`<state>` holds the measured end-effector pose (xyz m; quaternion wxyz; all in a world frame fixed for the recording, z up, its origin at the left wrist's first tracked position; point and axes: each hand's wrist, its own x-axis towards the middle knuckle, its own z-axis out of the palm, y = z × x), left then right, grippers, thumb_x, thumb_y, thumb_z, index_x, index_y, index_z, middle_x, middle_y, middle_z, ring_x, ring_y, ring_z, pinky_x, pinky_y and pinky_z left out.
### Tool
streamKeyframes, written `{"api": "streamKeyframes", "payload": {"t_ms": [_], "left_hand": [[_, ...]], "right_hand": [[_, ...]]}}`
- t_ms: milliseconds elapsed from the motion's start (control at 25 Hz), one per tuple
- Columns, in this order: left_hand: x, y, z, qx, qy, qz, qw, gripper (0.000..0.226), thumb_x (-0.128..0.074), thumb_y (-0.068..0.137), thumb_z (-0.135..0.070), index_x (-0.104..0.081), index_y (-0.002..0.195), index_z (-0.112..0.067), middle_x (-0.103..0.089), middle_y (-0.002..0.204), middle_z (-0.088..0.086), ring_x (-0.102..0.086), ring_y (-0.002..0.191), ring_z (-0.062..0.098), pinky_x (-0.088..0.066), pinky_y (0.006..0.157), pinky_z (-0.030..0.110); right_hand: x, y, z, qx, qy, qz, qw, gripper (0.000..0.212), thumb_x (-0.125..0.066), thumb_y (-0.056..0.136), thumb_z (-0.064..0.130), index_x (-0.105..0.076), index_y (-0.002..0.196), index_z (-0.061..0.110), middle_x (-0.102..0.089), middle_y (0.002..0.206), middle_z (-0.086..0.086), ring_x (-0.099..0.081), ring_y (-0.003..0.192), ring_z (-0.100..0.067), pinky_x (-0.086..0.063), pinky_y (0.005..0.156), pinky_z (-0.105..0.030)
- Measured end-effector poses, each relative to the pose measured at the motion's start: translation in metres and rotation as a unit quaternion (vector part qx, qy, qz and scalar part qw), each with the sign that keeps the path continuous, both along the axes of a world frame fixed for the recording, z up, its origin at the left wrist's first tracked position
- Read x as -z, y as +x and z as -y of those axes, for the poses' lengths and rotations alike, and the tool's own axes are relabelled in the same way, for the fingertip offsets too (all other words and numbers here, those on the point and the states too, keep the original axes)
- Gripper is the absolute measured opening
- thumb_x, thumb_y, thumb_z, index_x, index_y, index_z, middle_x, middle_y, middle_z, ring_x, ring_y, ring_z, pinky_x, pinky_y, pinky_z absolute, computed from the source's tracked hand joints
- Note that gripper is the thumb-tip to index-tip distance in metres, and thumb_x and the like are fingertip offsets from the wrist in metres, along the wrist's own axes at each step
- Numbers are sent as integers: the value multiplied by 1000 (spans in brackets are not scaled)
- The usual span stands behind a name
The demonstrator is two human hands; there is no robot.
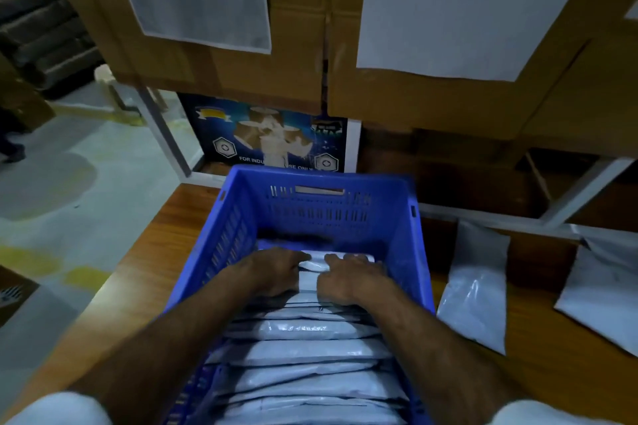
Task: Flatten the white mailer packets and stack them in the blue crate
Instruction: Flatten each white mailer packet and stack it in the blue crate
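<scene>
both hands (276, 271) (348, 278) grip the rearmost white packet (309, 278) upright in the blue crate (331, 214).

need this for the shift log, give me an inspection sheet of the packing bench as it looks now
surface: wooden bench, blue crate standing on it
job's things: row of white mailer packets in the crate; two loose mailers on the bench to its right
clutter: nothing seen
hands: left hand and right hand both inside the crate, on the far packet, fingers curled over its top edge
cables: nothing seen
surroundings: cardboard boxes with white sheets stacked behind; concrete floor on the left
</scene>
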<state>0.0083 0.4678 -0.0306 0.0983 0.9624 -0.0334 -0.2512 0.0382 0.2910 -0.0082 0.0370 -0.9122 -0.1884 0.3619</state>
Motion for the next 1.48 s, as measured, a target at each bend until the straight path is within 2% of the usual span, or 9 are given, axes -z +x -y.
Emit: {"api": "streamKeyframes", "payload": {"t_ms": [160, 320, 520, 600, 720, 880, 1160, 1360, 1480], "left_hand": [[-8, -1, -4, 48, 33, -24, 998, 50, -38, 107, -36, -34, 157, -36, -40, 161, 1, -40, 145, 22, -33, 116, 34], [-8, -19, 2, 100, 75, -66, 990, 53, -31, 110, -36, -28, 159, -17, -3, 172, 5, -7, 157, 24, -13, 126, 40], [-13, -34, 9, 79, 71, -19, 994, 62, -33, 109, -35, -12, 164, -16, -4, 171, 9, -10, 157, 29, -17, 125, 41], [-12, -34, 6, 85, 89, -31, 992, 56, -29, 111, -37, -26, 158, -7, 3, 170, 14, -5, 156, 36, -16, 125, 45], [-16, -42, 4, 53, 96, 13, 994, 61, -28, 107, -44, -27, 159, -11, -11, 169, 18, -19, 153, 37, -22, 123, 46], [-34, -67, 13, 42, 104, 120, 986, 100, 7, 77, -58, -19, 162, -12, -24, 164, 26, -30, 150, 36, -28, 119, 46], [-64, -143, 20, 85, 41, 272, 958, 67, -35, 98, -43, -41, 154, -8, -40, 155, 27, -48, 138, 40, -42, 111, 48], [-72, -219, 31, 164, -41, 208, 963, 46, -50, 100, -49, -58, 139, -25, -52, 144, 6, -56, 126, 22, -46, 106, 33], [-66, -244, 31, 189, -61, 158, 967, 43, -65, 92, -57, -65, 125, -30, -56, 122, -3, -59, 106, 15, -48, 90, 27]], "right_hand": [[-4, -10, 4, -32, -34, -23, 999, 79, -39, 99, 53, -10, 166, 25, -19, 171, -12, -25, 154, -36, -26, 123, -54], [-8, -19, 0, -24, -56, -38, 997, 80, -36, 103, 49, 7, 166, 24, -1, 173, -14, -9, 158, -37, -20, 123, -60], [-12, -20, -4, -19, -72, -44, 996, 81, -34, 105, 47, 15, 164, 25, 16, 172, -17, 9, 159, -36, -9, 124, -65], [-13, -21, -4, -25, -78, -33, 996, 80, -33, 105, 45, 16, 164, 25, 17, 171, -18, 10, 159, -36, -6, 124, -66], [-13, -22, -1, -48, -89, 0, 995, 77, -32, 106, 44, 16, 164, 24, 15, 171, -19, 7, 159, -37, -5, 124, -67], [-23, -45, 11, -85, -36, 111, 990, 75, -29, 109, 45, 16, 164, 22, 13, 172, -19, 7, 160, -35, 2, 126, -63], [-50, -141, 51, -180, 67, 224, 955, 79, -33, 107, 53, 8, 166, 19, 7, 172, -20, 1, 160, -32, -2, 128, -53], [-52, -201, 81, -263, 52, 120, 956, 87, -39, 104, 61, 6, 166, 21, 15, 171, -20, 8, 160, -31, -4, 129, -49], [-53, -222, 92, -276, 34, 117, 953, 90, -51, 101, 59, -4, 166, 19, 2, 170, -18, -5, 157, -34, -26, 121, -46]]}}
